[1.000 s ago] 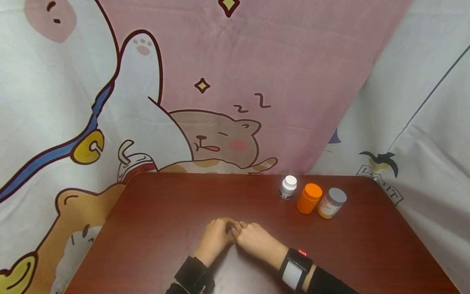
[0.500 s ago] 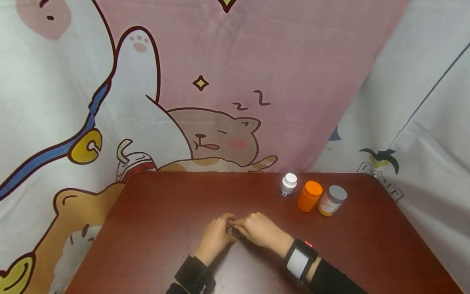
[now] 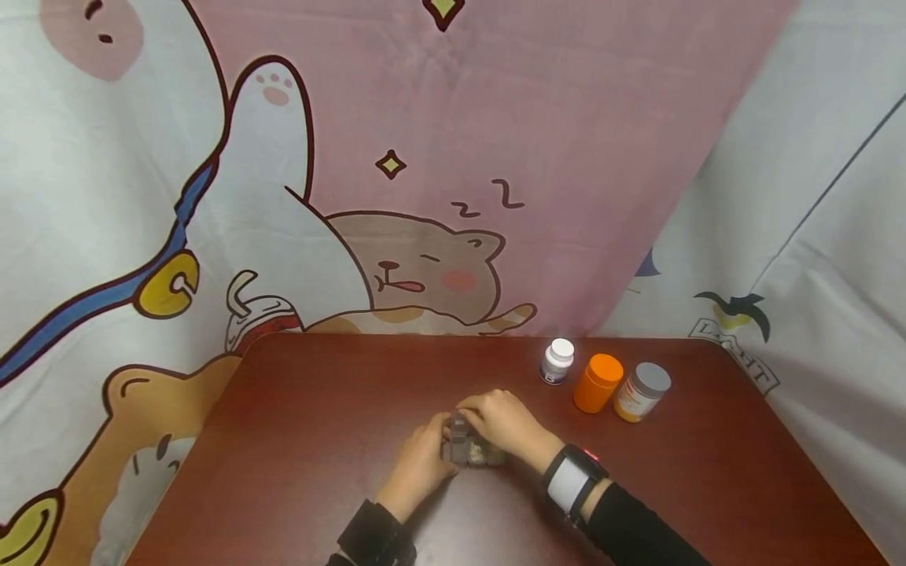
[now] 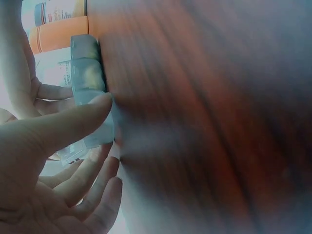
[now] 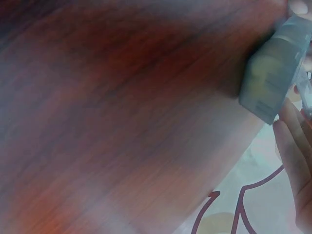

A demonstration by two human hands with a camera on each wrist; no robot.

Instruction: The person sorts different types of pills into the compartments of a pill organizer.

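- The left hand [image 3: 420,462] holds the near-left end of a small see-through grey pill box [image 4: 87,73], thumb laid across one face and fingers curled behind it.
- The right hand [image 3: 506,424] is at the far side of that box, its fingertips right up against it; whether they pinch it, I can't tell.
- The box sits between the two hands, low over the middle of the reddish-brown table [image 3: 318,393], with something yellowish showing through its wall.
- A clear flap [image 4: 73,153] sticks out at the left-hand end.
- Beyond the right hand stand three upright bottles in a close row: a white bottle [image 3: 557,362], an orange bottle [image 3: 598,384] and a grey-lidded bottle [image 3: 641,391].
- A cartoon-printed cloth [image 3: 566,157] hangs behind.
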